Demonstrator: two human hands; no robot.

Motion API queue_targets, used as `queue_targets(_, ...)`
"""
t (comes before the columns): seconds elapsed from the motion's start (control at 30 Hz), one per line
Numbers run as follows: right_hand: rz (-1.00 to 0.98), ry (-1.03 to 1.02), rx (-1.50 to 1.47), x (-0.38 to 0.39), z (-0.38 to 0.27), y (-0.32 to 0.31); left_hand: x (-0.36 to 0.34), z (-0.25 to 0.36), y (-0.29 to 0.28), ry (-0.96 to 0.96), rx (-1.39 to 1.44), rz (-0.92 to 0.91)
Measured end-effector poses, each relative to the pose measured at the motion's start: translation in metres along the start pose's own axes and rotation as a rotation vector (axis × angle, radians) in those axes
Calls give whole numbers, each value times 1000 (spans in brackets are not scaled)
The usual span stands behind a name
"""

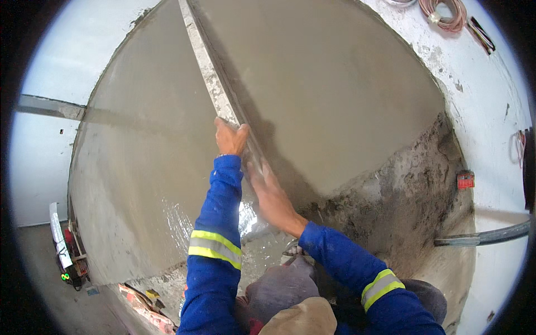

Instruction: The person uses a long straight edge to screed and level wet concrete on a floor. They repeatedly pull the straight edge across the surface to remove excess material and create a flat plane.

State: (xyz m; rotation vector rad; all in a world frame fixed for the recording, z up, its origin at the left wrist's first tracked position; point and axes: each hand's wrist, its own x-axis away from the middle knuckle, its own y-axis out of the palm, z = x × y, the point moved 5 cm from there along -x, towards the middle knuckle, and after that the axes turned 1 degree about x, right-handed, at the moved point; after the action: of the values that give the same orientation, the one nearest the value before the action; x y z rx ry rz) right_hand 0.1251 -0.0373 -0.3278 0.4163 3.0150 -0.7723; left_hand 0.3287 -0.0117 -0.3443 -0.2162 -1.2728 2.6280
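A long mortar-spattered straightedge [209, 75] runs from the top of the view down to my hands, lying over a wide layer of wet grey mortar [346, 78]. My left hand [230, 138] is closed around its lower part, thumb on the right side. Closer to me, my right hand [272, 198] grips the near end; it is slightly blurred, and its fingertips are partly hidden by the bar. Right of this hand, the mortar turns dark, rough and crumbly [391, 201]. Something with a metal edge, perhaps a trowel [292, 247], shows partly beneath my right forearm.
White walls flank the mortar. At right are a coil of pinkish cable [455, 19], a red wall box [465, 180] and a grey pipe [486, 237]. A grey bar [53, 106] crosses the left wall. Lower left lie a device with green lights [65, 277] and a torn bag [148, 311].
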Motion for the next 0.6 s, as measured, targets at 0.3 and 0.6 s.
queue_targets(0.3, 39, -71, 38, -1, 18, 1, -3, 17, 8, -27, -76, 0)
queue_targets(0.6, 72, -77, 11, -1, 11, -12, -10, 16, 10, -7, -60, -14)
